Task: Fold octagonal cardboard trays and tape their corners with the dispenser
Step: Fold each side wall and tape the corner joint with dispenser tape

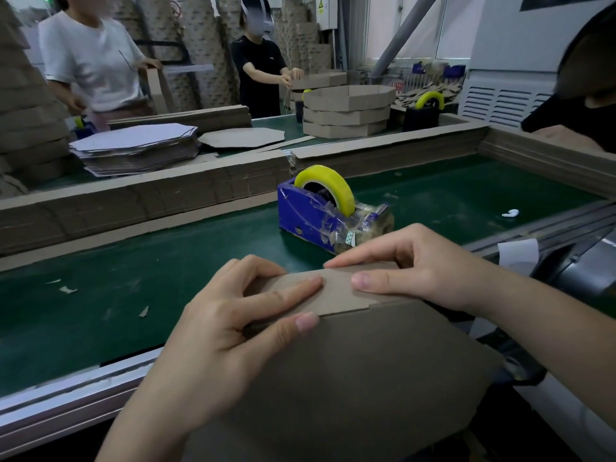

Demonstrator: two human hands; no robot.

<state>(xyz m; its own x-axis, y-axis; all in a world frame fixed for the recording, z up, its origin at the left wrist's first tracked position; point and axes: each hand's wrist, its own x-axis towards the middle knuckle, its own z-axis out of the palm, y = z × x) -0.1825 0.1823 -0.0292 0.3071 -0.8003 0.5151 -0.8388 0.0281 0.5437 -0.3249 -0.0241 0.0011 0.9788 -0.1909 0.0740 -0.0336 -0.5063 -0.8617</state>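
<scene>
Green surface runs through busy cardboard workshop. Big brown cardboard tray just in front of tape dispenser, tipped up. Left hand grips tray, fingers curled round folded flap. Right hand pinches flap top. Behind dispenser: cardboard wall, folded tray stack, flat sheet pile. Little scraps left of dispenser.

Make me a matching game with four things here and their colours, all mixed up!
Things:
1. tape roll
2. dispenser
3. belt
4. tray

Colours:
A. green
B. brown
C. yellow
D. blue

Pairs: 1-C, 2-D, 3-A, 4-B
</scene>
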